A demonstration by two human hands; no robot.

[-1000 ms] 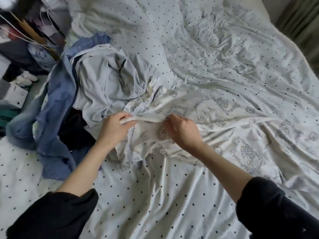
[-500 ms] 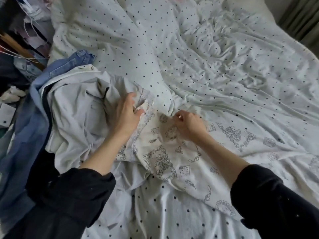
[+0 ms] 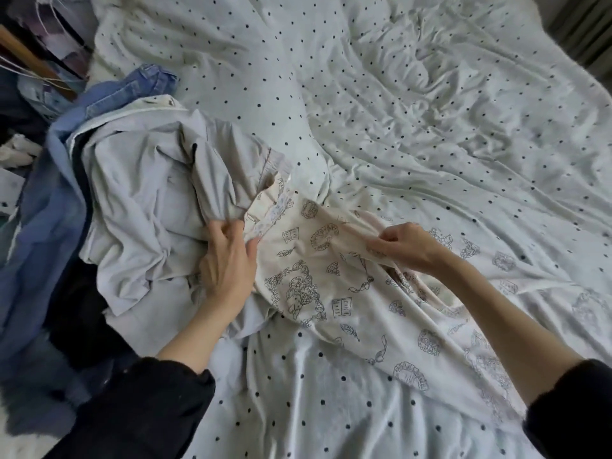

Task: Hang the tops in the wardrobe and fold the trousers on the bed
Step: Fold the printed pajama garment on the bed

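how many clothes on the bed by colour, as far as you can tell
cream printed: 1
pale grey: 1
blue denim: 1
black: 1
total: 4 visible; the pile may hide more

1. Polka-dot duvet [image 3: 414,111]: white with small dark dots, heavily creased, spreading beyond and to the right of the hands and also lying nearer the camera than them.
2. Curtain [image 3: 583,24]: dark greenish folds at the far right corner, well apart from the right hand.
3. Wooden bar [image 3: 29,58]: brown, slanted, far left of the left hand, with thin pale wire hangers [image 3: 39,77] crossing it.
4. Small white crumpled item [image 3: 18,152]: at the left edge; identity unclear.
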